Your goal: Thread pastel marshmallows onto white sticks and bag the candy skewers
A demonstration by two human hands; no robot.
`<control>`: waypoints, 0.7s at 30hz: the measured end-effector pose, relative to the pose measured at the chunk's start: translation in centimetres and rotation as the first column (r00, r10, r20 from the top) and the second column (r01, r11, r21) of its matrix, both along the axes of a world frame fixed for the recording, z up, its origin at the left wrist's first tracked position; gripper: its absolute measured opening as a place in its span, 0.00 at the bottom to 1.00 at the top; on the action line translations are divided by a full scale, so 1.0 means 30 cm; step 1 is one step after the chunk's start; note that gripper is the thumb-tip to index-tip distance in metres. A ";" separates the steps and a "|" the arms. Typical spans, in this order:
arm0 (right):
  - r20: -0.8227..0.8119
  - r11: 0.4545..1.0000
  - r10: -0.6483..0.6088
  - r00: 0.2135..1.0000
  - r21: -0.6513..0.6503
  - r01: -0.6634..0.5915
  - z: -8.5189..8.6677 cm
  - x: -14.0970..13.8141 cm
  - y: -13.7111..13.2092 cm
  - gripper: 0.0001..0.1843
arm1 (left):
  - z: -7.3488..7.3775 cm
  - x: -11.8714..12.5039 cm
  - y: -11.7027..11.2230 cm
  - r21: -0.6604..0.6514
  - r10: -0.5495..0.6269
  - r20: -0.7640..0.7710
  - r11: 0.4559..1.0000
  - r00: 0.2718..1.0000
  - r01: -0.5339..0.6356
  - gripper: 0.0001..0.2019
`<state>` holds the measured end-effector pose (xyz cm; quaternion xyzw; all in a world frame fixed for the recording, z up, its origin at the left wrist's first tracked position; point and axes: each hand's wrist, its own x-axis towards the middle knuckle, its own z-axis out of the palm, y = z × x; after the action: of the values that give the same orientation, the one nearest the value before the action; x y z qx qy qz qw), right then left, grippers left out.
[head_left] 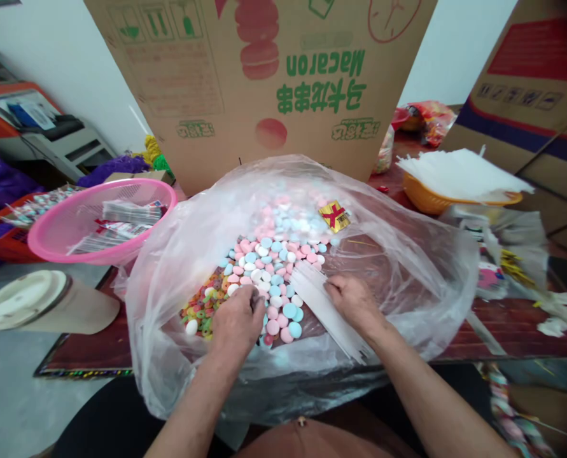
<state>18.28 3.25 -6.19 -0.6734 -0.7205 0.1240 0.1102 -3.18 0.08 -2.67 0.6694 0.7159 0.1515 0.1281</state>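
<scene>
A large clear plastic bag (388, 273) lies spread on the table, holding pastel pink, blue and white round candies (264, 267) and small multicoloured ring candies (207, 302). My left hand (239, 318) is over the near left part of the heap, fingers curled down among the candies; what they grip is hidden. On the right of the heap rests a stack of long, thin white sleeves (324, 308). My right hand (352, 299) is at the stack's right edge, thumb and fingers pinched together; what lies between them is hard to make out. A gold packet (334, 216) sits behind the candies.
Behind the bag stands a tall cardboard box (312, 140). To the left are a pink basket (39, 238) with flat packets and a lidded beige canister (80, 305). On the right, a yellow basket (424, 196) holds white sheets, near another carton (483, 137).
</scene>
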 end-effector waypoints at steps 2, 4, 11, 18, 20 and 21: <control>-0.036 0.999 -0.008 0.999 0.032 0.009 0.021 0.014 -0.013 0.14 | -0.006 -0.007 0.000 -0.012 0.070 0.087 0.998 0.994 -0.069 0.15; -0.080 0.995 -0.010 0.997 0.103 0.018 0.053 0.018 -0.041 0.14 | -0.008 -0.023 -0.008 -0.018 0.119 0.257 0.993 0.959 -0.119 0.16; -0.203 0.963 0.220 0.954 -0.112 -0.246 0.088 -0.156 -0.134 0.09 | 0.033 -0.030 -0.057 -0.232 0.271 0.866 0.962 0.421 -0.143 0.18; -0.226 0.959 0.207 0.952 -0.148 -0.244 0.086 -0.182 -0.086 0.11 | 0.051 -0.006 -0.112 -0.388 0.406 0.906 0.910 0.122 -0.148 0.20; -0.203 0.969 0.211 0.956 -0.082 -0.231 0.089 -0.174 -0.094 0.11 | 0.051 -0.005 -0.112 -0.383 0.400 0.912 0.910 0.090 -0.159 0.20; -0.157 0.968 0.225 0.962 -0.073 -0.238 0.085 -0.177 -0.102 0.12 | 0.051 -0.005 -0.109 -0.380 0.397 0.914 0.909 0.083 -0.170 0.20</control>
<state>12.97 0.19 -3.63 -0.5777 -0.7777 0.2184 0.1171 -3.34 -3.19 -1.15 0.2406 0.5832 0.5071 0.5872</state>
